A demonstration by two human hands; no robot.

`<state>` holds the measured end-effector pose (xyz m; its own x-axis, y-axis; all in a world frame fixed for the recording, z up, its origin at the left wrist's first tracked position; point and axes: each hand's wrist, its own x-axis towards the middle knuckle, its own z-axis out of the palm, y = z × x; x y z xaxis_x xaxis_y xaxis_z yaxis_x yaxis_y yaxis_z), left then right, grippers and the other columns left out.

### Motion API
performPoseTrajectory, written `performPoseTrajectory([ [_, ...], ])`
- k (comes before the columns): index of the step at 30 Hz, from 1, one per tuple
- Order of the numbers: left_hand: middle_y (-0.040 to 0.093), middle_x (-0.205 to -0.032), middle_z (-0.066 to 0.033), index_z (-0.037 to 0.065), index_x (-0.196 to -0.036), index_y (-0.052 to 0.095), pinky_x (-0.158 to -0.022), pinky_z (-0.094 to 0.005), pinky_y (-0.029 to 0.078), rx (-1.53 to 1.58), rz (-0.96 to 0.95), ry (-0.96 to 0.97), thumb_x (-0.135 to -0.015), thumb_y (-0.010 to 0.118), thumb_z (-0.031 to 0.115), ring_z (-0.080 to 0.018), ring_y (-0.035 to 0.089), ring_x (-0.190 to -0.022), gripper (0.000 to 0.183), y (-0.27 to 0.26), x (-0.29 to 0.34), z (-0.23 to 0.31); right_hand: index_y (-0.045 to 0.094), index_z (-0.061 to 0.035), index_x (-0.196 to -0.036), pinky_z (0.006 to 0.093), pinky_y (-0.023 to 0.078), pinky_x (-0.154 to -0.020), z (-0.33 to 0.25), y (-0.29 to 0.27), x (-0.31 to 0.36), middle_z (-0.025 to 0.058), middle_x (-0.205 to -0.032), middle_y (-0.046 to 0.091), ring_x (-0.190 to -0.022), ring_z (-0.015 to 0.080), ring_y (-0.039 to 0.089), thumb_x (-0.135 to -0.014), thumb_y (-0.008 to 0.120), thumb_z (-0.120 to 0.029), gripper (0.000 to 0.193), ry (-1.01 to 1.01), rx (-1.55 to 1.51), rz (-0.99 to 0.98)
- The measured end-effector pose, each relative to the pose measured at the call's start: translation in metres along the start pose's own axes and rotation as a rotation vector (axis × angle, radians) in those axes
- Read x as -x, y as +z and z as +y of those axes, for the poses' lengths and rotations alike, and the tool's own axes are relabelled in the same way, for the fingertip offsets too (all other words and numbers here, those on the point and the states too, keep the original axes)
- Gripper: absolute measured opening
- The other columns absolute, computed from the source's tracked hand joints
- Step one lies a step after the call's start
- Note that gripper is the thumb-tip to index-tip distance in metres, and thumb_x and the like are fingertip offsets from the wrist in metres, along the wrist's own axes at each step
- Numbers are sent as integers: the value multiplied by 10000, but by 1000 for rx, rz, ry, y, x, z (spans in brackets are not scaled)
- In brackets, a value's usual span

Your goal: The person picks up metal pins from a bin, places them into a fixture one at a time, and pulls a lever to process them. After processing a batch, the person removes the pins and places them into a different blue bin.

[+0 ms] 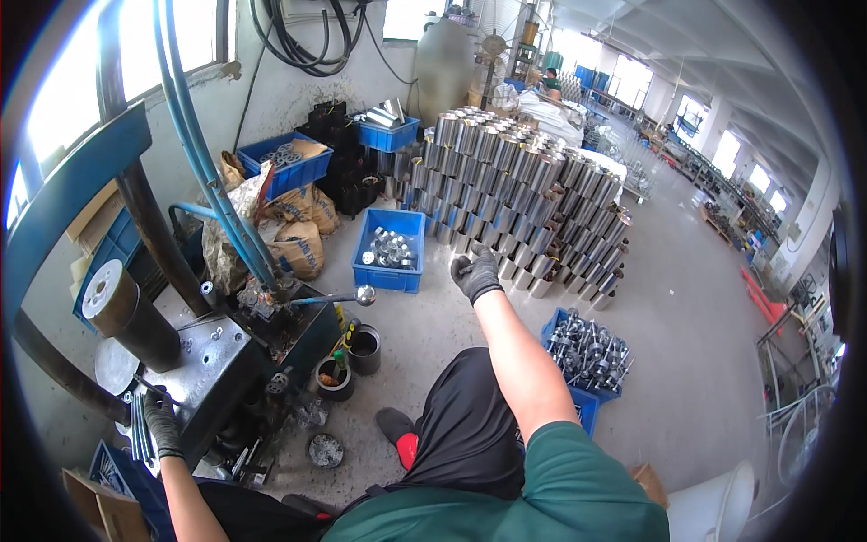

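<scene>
My left hand (164, 423), in a dark grey glove, is closed around several thin metal rods (139, 430) at the left edge of the press table (212, 361). A thick metal cylinder (152, 332) stands tilted in view on that table, beside a round disc (116, 365). My right hand (479, 275), gloved the same way, reaches forward over the floor with its fingers curled in. Whatever it may hold is hidden. It is between a blue bin (390, 280) of small metal parts (394, 250) and the stacked shiny metal sleeves (506, 194).
A lever with a ball end (365, 295) sticks out from the press. Tool-filled cans (335, 379) stand below it. A blue crate of shafted parts (589, 352) sits right of my legs. Sacks (298, 244) and another blue bin (307, 163) lie by the wall.
</scene>
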<state>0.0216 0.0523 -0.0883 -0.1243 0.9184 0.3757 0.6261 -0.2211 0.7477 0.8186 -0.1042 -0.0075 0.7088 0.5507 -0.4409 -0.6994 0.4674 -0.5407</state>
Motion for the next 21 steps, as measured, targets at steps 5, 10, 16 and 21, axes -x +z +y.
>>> performPoseTrajectory([
  [5,624,-812,-16,77,-1111,629,-566,-287,451,339,-105,-232,-1006,632,94,-112,551,-635,106,5,5,-7,370,-175,-1369,374,506,-448,12,-5,-16,104,-938,612,-579,210,597,-830,735,-186,651,-371,622,161],
  [10,605,-793,11,117,-1142,622,-508,-271,400,344,-138,-240,-1018,634,132,-86,517,-616,125,-1,16,11,461,-192,-1147,293,378,-373,11,-9,-6,26,-758,547,-485,155,516,-878,689,-215,354,-287,616,148],
  [16,601,-828,21,112,-1169,629,-561,-247,408,438,-158,-276,-1017,627,112,-74,511,-661,151,-3,20,21,548,-161,-1007,286,360,-369,11,-25,-24,7,-688,497,-481,159,499,-896,688,-239,194,-135,578,93],
  [21,604,-820,19,108,-1213,637,-558,-237,400,446,-167,-271,-1014,607,72,-72,501,-652,205,-9,21,24,575,-169,-994,289,410,-402,22,-15,-17,-6,-763,589,-522,138,562,-895,679,-216,151,-386,620,108],
])
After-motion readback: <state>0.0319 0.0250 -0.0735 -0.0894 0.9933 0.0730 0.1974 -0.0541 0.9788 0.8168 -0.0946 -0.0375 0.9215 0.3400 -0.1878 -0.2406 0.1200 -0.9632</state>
